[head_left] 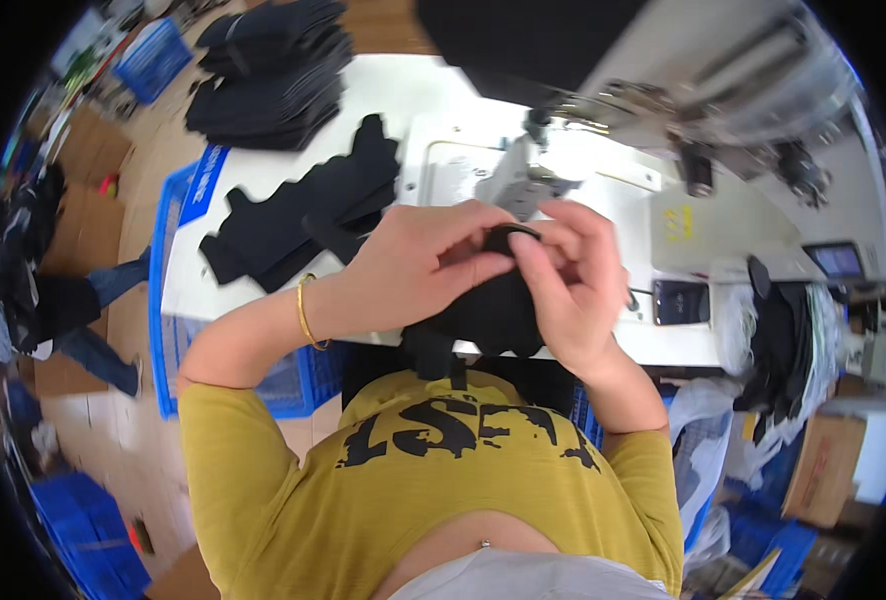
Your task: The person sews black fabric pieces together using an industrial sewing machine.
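Both hands meet just in front of the sewing machine's needle area. A black fabric piece hangs from them over the table's near edge, towards my lap. My left hand pinches its folded upper edge between thumb and fingers. Close beside it, my right hand grips the same edge, thumb on top and fingers curled behind. Some of the fingertips are hidden by the cloth. Left of my left hand, more black cut pieces with notched edges lie flat on the white table.
A tall stack of folded black fabric stands at the far left. The machine head overhangs the right side. A phone lies right of my hands. Blue crates flank the table, and a person's legs show at left.
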`<state>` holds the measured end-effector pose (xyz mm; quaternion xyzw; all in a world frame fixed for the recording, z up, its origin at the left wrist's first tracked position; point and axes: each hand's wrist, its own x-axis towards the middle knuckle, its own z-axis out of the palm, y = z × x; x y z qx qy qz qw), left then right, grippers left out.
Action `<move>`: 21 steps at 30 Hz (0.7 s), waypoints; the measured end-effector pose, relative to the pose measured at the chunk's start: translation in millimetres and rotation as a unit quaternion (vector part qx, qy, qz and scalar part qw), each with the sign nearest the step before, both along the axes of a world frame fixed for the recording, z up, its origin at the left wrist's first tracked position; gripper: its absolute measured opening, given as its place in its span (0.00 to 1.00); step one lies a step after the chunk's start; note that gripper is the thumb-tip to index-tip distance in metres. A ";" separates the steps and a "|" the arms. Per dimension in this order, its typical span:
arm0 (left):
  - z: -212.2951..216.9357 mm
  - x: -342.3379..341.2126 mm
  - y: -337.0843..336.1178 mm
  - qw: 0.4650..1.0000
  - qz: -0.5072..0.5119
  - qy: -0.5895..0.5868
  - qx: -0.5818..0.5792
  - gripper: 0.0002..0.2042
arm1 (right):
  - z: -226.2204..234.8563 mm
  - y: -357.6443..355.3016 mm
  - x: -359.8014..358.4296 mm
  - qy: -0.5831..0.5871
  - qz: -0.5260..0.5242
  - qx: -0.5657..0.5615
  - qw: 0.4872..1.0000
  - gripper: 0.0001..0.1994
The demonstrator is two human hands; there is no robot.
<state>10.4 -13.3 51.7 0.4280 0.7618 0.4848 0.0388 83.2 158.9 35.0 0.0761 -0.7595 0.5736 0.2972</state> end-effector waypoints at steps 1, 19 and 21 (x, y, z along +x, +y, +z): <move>0.7 -4.4 10.8 0.996 0.010 -0.078 -0.037 0.14 | -1.6 7.7 0.0 -0.047 0.003 -0.030 0.998 0.12; 4.5 -75.4 43.4 0.961 -0.047 -0.270 -0.042 0.05 | 3.1 98.0 -32.9 0.185 -0.247 0.303 0.902 0.11; 3.5 -75.7 44.1 0.962 -0.043 -0.268 -0.033 0.05 | -1.6 91.7 -20.2 0.104 -0.232 0.274 0.927 0.08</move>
